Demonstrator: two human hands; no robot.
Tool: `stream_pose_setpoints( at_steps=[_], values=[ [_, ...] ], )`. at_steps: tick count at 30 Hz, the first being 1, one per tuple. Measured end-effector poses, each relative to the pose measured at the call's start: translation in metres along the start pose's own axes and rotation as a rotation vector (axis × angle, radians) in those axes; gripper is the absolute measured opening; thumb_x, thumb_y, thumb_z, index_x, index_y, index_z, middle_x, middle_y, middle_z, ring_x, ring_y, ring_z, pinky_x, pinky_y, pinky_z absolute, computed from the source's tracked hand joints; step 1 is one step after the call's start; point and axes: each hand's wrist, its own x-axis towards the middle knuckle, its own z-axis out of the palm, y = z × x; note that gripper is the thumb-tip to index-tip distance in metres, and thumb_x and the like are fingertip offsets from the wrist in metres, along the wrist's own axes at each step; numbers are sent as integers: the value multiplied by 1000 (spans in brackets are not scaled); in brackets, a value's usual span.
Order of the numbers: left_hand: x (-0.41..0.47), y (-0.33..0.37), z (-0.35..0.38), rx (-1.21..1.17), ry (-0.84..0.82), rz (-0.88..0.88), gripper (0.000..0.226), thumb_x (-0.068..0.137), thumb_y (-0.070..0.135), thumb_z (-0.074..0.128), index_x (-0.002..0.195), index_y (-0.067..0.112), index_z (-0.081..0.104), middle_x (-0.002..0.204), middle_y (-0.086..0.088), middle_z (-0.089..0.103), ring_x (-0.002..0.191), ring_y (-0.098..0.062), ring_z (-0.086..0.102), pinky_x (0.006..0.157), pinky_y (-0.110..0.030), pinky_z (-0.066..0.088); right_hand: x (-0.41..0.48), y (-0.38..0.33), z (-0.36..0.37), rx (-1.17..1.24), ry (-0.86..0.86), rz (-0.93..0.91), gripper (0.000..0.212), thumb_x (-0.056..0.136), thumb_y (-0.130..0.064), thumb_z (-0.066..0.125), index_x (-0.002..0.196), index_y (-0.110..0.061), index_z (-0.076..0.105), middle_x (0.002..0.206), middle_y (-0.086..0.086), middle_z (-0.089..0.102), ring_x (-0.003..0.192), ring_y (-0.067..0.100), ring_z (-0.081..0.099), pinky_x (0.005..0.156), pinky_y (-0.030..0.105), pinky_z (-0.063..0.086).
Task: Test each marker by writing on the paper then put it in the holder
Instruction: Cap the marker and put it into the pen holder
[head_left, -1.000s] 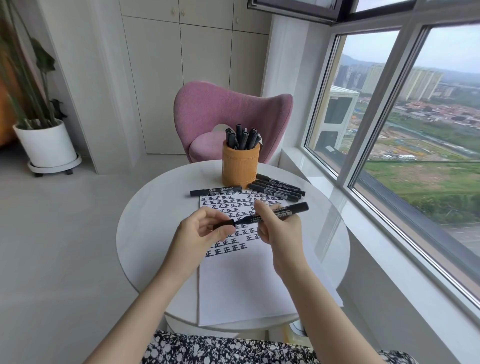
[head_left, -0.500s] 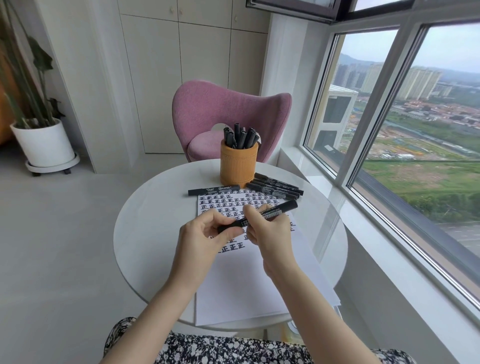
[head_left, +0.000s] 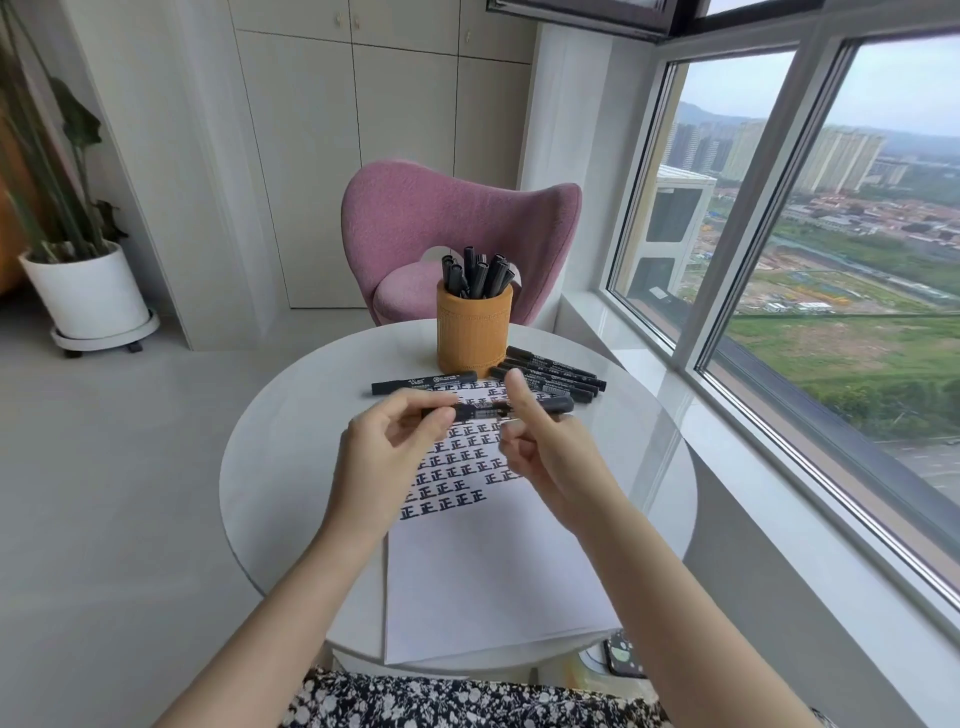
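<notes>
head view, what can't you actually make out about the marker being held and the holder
held marker: left hand fingers cover its left part, so cap on or off is unclear.
right hand: its raised thumb covers where it meets the marker; grip unclear.
holder: its wall hides the standing markers' lower ends; count uncertain.
print on the held marker: too small to read, head view.
</notes>
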Motion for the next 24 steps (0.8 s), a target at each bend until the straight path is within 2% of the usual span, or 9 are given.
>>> stream_pose_setpoints(
  at_steps=[3,5,7,12,17,24],
  values=[
    [22,7,-8,27,104,62,13,83,9,67,89,21,68,89,2,71,86,-13,67,83,-24,51,7,-2,-17,-124,192,-39,43,83,-49,65,99,-8,60,63,0,52,49,10,39,46,17,29],
    [43,13,-13,41,181,103,13,82,10,69,91,18,65,88,4,70,82,-9,65,82,-22,50,12,-3,-28,-264,325,-127,32,90,-38,62,101,-8,63,68,-1,58,50,9,43,44,15,32],
    [66,21,-16,69,251,151,14,81,11,71,92,16,63,85,7,68,78,-6,65,80,-19,50,16,0,-36,-372,379,-196,22,92,-29,59,97,-8,65,73,1,61,54,9,47,50,19,34],
    [114,32,-15,147,361,267,16,79,12,71,92,15,63,85,4,68,78,-4,64,78,-17,50,18,12,-43,-465,391,-249,11,91,-18,57,86,-12,64,77,-1,64,66,11,52,64,25,39],
    [143,37,-10,225,345,345,19,77,6,71,96,9,69,91,-2,70,79,-5,66,80,-15,51,22,21,-50,-457,387,-256,13,92,-19,56,96,-11,66,87,-3,66,77,15,58,67,25,41],
    [162,32,9,244,331,375,25,79,3,69,102,10,70,91,2,69,78,-3,64,79,-9,48,26,20,-51,-460,367,-286,10,92,-17,56,91,-16,66,81,-1,65,65,12,50,61,22,38]
  ],
)
